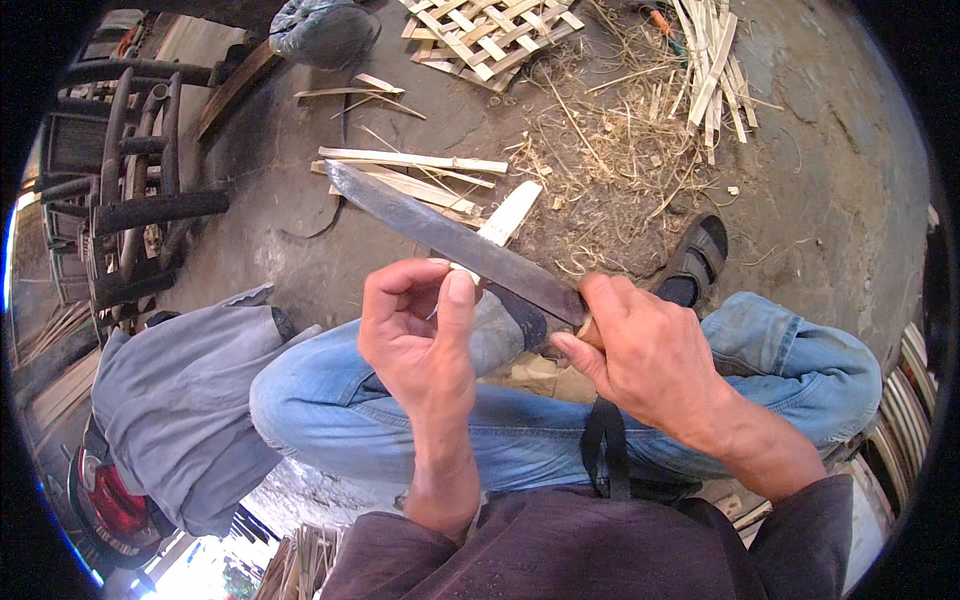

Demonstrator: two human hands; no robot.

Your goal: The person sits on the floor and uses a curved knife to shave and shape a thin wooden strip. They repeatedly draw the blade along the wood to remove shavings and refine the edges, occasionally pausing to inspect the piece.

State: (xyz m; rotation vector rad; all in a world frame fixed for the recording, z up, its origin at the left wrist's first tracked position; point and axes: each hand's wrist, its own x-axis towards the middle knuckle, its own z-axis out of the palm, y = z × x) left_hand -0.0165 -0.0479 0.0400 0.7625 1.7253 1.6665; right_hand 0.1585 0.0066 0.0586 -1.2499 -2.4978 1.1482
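Observation:
My right hand [645, 350] is closed around the light wooden handle [588, 332] of a machete. The long dark blade [450, 238] slants up and to the left across the front of my left hand. Between thumb and fingers, my left hand [420, 325] pinches the near end of a pale bamboo strip, right at the blade's lower edge. Past the blade's upper edge, a wider pale piece of bamboo [512, 212] sticks out. The blade covers the span between, so whether both are one strip I cannot tell.
Split bamboo strips [415, 163] lie on the floor beyond the blade. Shavings [610, 150] spread to their right, below a woven bamboo panel [490, 35] and a strip bundle [712, 70]. Dark bamboo furniture [140, 170] stands left, near a grey cloth [185, 400]. My sandalled foot [697, 255] is ahead.

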